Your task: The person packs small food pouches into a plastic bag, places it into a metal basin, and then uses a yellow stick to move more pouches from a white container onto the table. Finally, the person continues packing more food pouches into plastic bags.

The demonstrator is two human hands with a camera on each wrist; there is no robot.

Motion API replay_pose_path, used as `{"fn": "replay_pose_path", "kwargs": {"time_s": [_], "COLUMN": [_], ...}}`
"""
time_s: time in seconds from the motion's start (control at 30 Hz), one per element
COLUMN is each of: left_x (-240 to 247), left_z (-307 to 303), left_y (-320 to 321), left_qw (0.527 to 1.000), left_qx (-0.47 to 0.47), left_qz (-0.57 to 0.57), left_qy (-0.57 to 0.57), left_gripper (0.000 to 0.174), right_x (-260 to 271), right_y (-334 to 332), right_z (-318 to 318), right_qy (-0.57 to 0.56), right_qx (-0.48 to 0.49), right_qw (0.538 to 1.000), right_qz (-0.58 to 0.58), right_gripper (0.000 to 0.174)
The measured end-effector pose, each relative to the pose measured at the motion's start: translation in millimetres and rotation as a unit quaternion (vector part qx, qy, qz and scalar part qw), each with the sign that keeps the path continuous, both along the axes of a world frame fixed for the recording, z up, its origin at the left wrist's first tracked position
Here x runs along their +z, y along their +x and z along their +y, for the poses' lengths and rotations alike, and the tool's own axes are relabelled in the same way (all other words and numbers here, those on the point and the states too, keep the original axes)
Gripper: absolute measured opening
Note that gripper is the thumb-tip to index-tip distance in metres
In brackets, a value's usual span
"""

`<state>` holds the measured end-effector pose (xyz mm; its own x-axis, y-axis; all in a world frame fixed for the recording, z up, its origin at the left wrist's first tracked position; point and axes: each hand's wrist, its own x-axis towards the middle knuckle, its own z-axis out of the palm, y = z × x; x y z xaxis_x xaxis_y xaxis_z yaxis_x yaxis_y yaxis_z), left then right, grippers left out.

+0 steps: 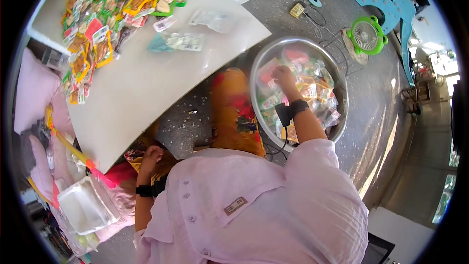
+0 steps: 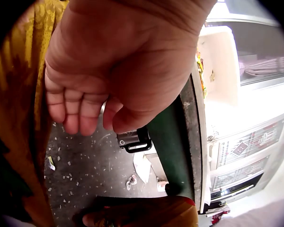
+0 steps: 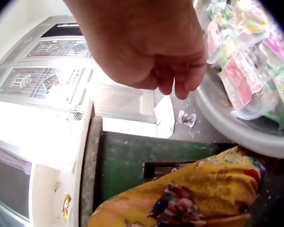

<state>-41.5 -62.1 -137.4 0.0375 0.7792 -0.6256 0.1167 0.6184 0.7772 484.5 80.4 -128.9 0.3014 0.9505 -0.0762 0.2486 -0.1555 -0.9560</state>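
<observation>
Over the left part of a metal basin [image 1: 343, 117] hangs the right hand [image 1: 283, 77], fingers bent downward; many small sealed packets [image 1: 309, 90] fill the basin. In the right wrist view the right hand [image 3: 156, 52] is beside the basin's rim [image 3: 227, 127], near a pink-and-clear packet [image 3: 244, 78], and nothing shows between its fingers. Near the lap and below the table edge, the left hand [image 1: 152, 159] is loosely curled. The left wrist view shows the left hand [image 2: 118, 71] palm on, with relaxed fingers and nothing held.
A pale table [image 1: 146, 93] carries a heap of packets [image 1: 105, 24] at its far left and a few clear packets [image 1: 183, 42] near the middle. A green fan [image 1: 366, 35] and a yellow box with cables [image 1: 297, 10] are on the floor; a white foam box [image 1: 88, 205] is lower left.
</observation>
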Motion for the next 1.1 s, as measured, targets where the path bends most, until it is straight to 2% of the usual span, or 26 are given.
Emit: {"fn": "replay_pose_path", "kwargs": {"time_s": [0.03,0.07,0.13,0.2,0.3,0.4,0.43,0.5,0.57,0.63,0.7,0.73,0.8,0.87,0.9,0.97,1.0,1.1], "left_x": [9.1,18.8,36.9,56.9,94.9,137.0,135.2,146.5,153.4,141.2,144.6,137.9,126.7,130.5,123.8,137.0,129.5,118.5], "left_z": [0.1,0.1,-1.0,-3.4,-10.6,-21.5,-22.5,-31.0,-36.5,-45.3,-56.2,-61.5,-67.6,-59.8,-51.7,-29.5,-18.7,8.7], "left_y": [2.2,2.2,0.0,-6.0,-14.1,-27.8,-47.7,-76.3,-104.2,-152.6,-179.5,-197.2,-217.0,-213.9,-216.2,-192.1,-196.2,-192.5], "left_qw": [1.000,0.999,0.998,0.995,0.988,0.975,0.972,0.955,0.914,0.820,0.696,0.684,0.665,0.704,0.693,0.729,0.734,0.768], "left_qx": [0.012,0.027,0.020,0.023,0.049,0.117,0.111,0.144,0.204,0.218,0.225,0.242,0.257,0.285,0.287,0.304,0.283,0.289], "left_qz": [0.003,0.008,0.014,0.023,0.017,0.014,-0.001,0.087,0.211,0.425,0.613,0.624,0.644,0.594,0.598,0.562,0.573,0.554], "left_qy": [0.008,0.018,0.057,0.095,0.148,0.188,0.206,0.244,0.281,0.316,0.299,0.289,0.277,0.264,0.281,0.246,0.228,0.143], "left_gripper": [0.011,0.011,0.011,0.011,0.011,0.011,0.012,0.011,0.011,0.016,0.020,0.023,0.027,0.027,0.028,0.029,0.037,0.047], "right_x": [11.7,9.3,38.5,51.3,49.4,77.8,80.9,59.1,49.8,51.3,64.3,68.7,67.7,60.8,52.8,38.2,39.1,26.2], "right_y": [-14.7,-18.8,-42.1,-62.3,-91.1,-140.4,-151.6,-165.1,-169.3,-180.7,-190.5,-192.9,-200.7,-201.5,-200.6,-199.4,-199.9,-196.8], "right_z": [5.4,12.0,12.5,14.6,13.3,-10.0,-15.3,-14.1,-10.4,-11.5,-20.7,-23.9,-25.8,-25.5,-24.0,-21.2,-19.9,-14.1], "right_qy": [-0.043,-0.015,0.028,0.061,0.155,0.165,0.167,0.233,0.266,0.288,0.295,0.277,0.310,0.338,0.309,0.246,0.266,0.245], "right_qx": [-0.067,-0.054,-0.031,-0.022,0.044,0.096,0.121,0.139,0.182,0.199,0.194,0.205,0.181,0.189,0.195,0.201,0.207,0.214], "right_qw": [0.988,0.993,0.997,0.996,0.987,0.978,0.973,0.954,0.928,0.911,0.908,0.907,0.900,0.880,0.897,0.925,0.910,0.913], "right_qz": [0.130,0.106,0.058,0.062,0.004,-0.088,-0.101,-0.127,-0.189,-0.220,-0.225,-0.242,-0.246,-0.273,-0.251,-0.210,-0.242,-0.248], "right_gripper": [0.022,0.020,0.016,0.016,0.016,0.013,0.012,0.012,0.012,0.012,0.013,0.013,0.009,0.009,0.009,0.011,0.012,0.013]}}
